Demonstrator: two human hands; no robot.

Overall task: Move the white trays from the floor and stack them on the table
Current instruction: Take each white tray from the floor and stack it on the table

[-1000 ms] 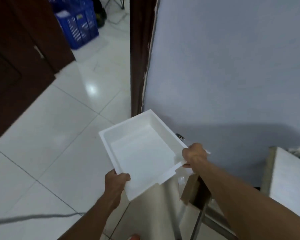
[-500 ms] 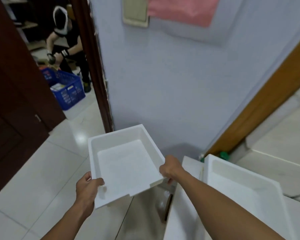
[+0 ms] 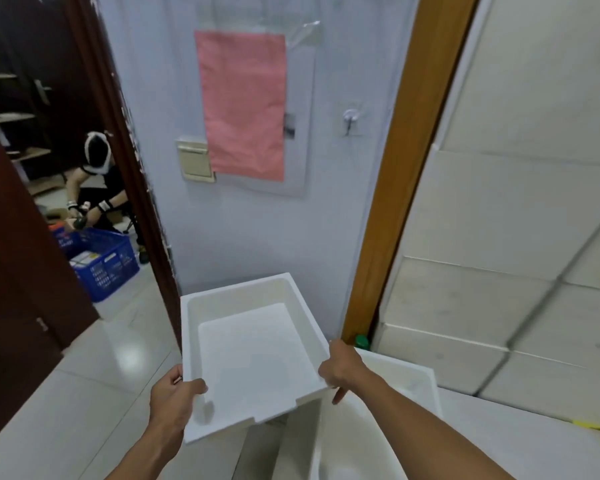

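we hold one white tray (image 3: 257, 355) in the air with both hands, in front of the pale wall (image 3: 257, 230). the left hand (image 3: 174, 400) pinches the near left corner, thumb over the rim and fingers hidden below. the right hand (image 3: 340, 368) grips the right rim, and one finger points down, free of the tray. a second tray (image 3: 378, 417) stands already on the table (image 3: 534, 438), low on the right, just beside the held one and partly under it. we think the risk is in the lowering: if the held tray comes down turned or shifted, its corner can catch the rim of the lower tray and sit crooked. the thin foam-like edge may also crack if we pinch hard.
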